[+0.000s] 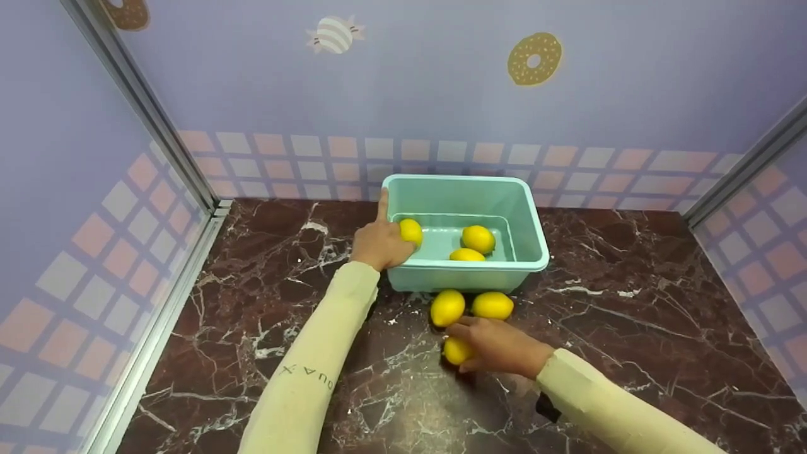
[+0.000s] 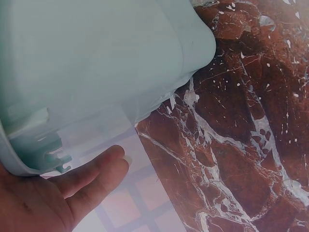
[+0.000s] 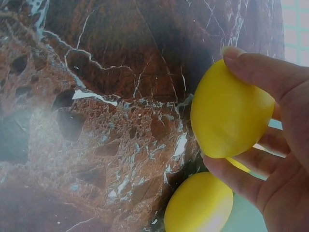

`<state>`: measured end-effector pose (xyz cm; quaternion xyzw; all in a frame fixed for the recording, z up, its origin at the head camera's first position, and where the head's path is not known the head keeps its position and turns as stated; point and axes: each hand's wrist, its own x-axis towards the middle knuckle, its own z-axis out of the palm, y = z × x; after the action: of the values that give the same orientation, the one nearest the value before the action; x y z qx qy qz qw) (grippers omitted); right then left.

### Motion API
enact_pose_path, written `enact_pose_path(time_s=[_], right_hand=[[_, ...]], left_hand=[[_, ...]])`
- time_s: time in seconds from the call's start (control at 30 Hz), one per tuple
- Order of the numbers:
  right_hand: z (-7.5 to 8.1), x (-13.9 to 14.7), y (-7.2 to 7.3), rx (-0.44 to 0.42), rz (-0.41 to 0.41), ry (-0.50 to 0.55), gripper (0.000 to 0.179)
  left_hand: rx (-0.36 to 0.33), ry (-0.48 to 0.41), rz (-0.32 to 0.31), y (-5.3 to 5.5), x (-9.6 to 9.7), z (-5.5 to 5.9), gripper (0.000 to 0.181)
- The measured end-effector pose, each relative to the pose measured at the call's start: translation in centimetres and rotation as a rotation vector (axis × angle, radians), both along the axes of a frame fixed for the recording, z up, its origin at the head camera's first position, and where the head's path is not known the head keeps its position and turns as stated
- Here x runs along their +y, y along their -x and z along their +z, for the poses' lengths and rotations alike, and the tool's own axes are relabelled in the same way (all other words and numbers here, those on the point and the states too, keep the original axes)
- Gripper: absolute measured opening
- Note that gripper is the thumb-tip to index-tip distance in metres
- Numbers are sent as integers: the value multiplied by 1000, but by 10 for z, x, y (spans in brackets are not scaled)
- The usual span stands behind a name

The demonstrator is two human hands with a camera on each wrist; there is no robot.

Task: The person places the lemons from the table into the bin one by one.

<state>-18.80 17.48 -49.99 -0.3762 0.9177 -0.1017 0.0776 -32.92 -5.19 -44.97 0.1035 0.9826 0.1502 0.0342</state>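
Note:
In the head view my left hand (image 1: 381,244) straddles the left rim of a pale green plastic basin (image 1: 463,277). Its thumb is on the inner side and its index finger lies straight along the rim. Other fingers (image 2: 104,169) extend outside the wall in the left wrist view. My right hand (image 1: 501,345) grips a yellow lemon (image 3: 231,113) between thumb and fingers, close over the table in front of the basin. Just beyond it are two more lemons, one on the left (image 1: 448,308) and one on the right (image 1: 493,306).
Inside the basin lie three lemons: one by my left thumb (image 1: 410,232), one at the right (image 1: 478,239), and one partly hidden by the front wall (image 1: 467,255). The dark red marbled table (image 1: 284,277) meets a patterned back wall (image 1: 429,88) and side walls.

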Motion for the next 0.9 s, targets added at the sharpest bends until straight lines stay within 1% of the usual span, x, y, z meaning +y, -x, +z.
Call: enact_pose_path(time_s=[0.4, 0.63, 0.9], right_hand=[[8, 2, 0, -23, -30, 13, 53], [11, 3, 2, -24, -26, 21, 51], [17, 4, 3, -5, -22, 12, 56]], left_hand=[[2, 10, -14, -1, -1, 1, 41], [5, 15, -7, 0, -1, 1, 46], [2, 1, 5, 0, 0, 1, 50]])
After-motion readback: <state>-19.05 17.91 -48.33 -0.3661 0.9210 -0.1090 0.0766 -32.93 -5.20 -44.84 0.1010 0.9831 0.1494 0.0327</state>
